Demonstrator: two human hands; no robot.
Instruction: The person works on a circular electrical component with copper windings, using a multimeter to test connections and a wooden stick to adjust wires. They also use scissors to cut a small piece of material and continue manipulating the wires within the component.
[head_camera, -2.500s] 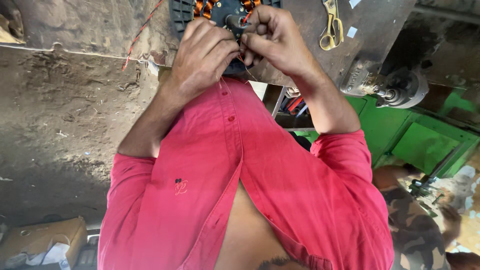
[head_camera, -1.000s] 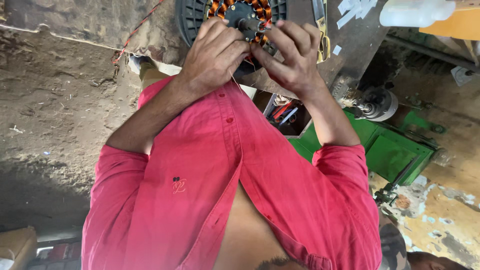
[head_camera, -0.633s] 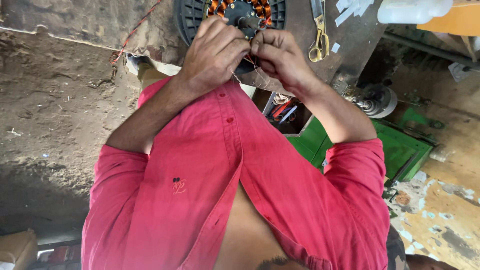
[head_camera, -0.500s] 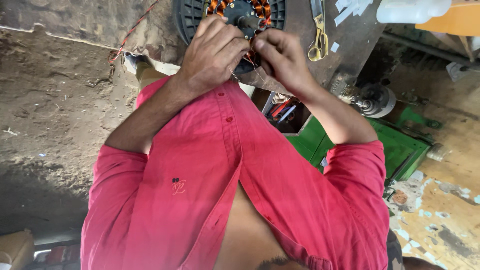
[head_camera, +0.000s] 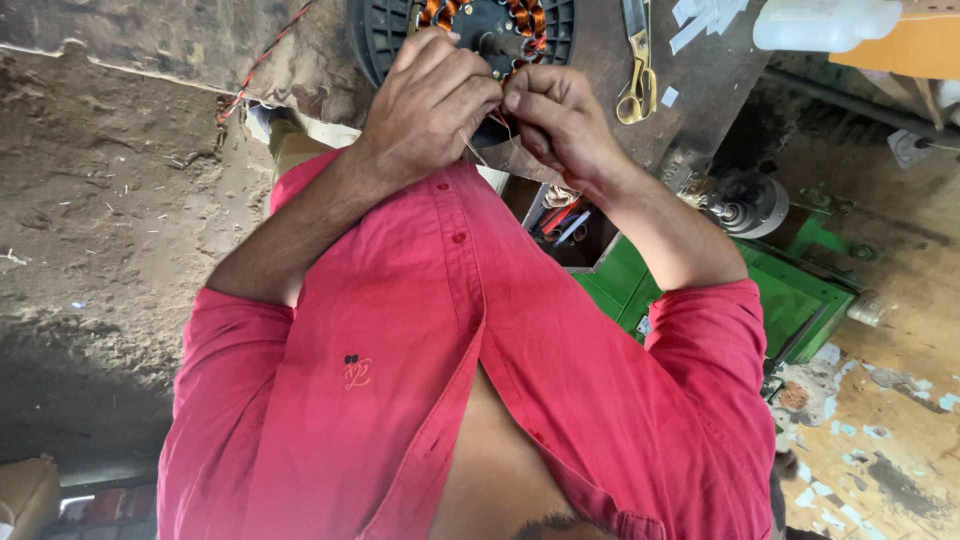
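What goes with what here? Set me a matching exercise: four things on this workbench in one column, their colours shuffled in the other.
Things:
1. scissors handles
2. stator windings
3. plastic bottle
4. machine body

Colours:
A. green
B. yellow
C. copper-orange
D. white

Pairs: 1-B, 2-C, 3-D, 4-A

The left hand and right hand pinch a thin wire below the stator.
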